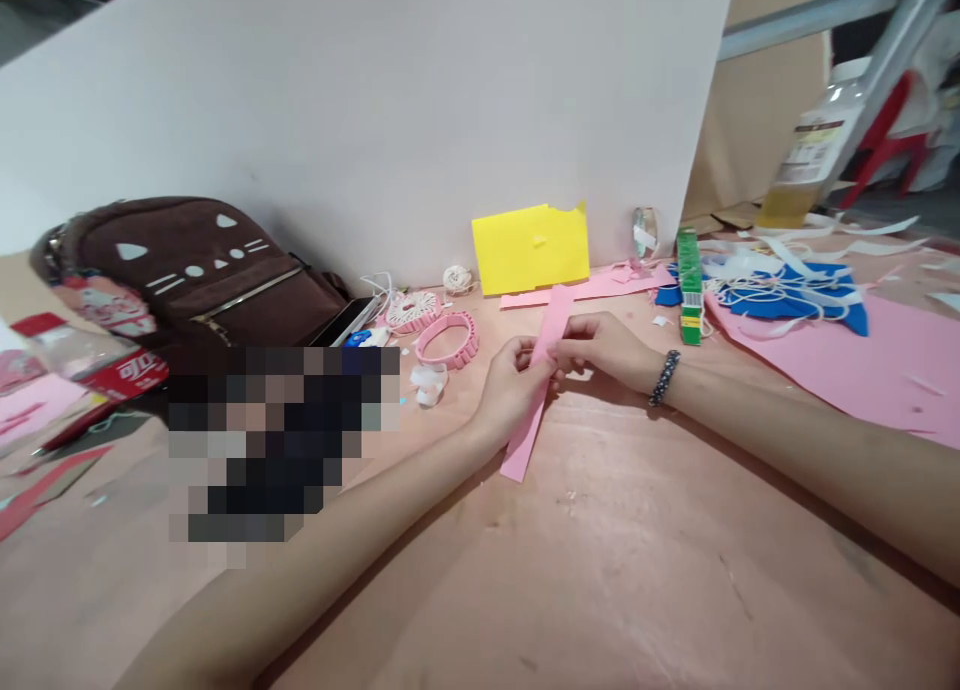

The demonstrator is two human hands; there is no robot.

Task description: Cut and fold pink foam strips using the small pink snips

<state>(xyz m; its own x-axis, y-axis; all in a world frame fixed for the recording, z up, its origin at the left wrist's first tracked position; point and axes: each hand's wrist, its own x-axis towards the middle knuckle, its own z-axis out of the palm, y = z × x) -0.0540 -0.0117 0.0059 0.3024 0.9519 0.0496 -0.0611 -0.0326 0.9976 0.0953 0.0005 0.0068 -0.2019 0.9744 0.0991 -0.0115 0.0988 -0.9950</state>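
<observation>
A pink-topped worktop (600, 570) is carrying everything here, with a white board (360, 110) standing along its back and a brown cat-faced backpack (202, 270) leaning against that board. A yellow card (529, 250) is propped against the board too. A ridged pink paper ring (455, 355) is lying fully formed near the hands, while the pink paper strip (523, 445) is hanging unformed just above the worktop. The left hand (514, 390) and right hand (600, 350) are meeting in the middle, forearms angling inward, their fingers (566, 335) closing from both sides and pinching the strip near its middle.
</observation>
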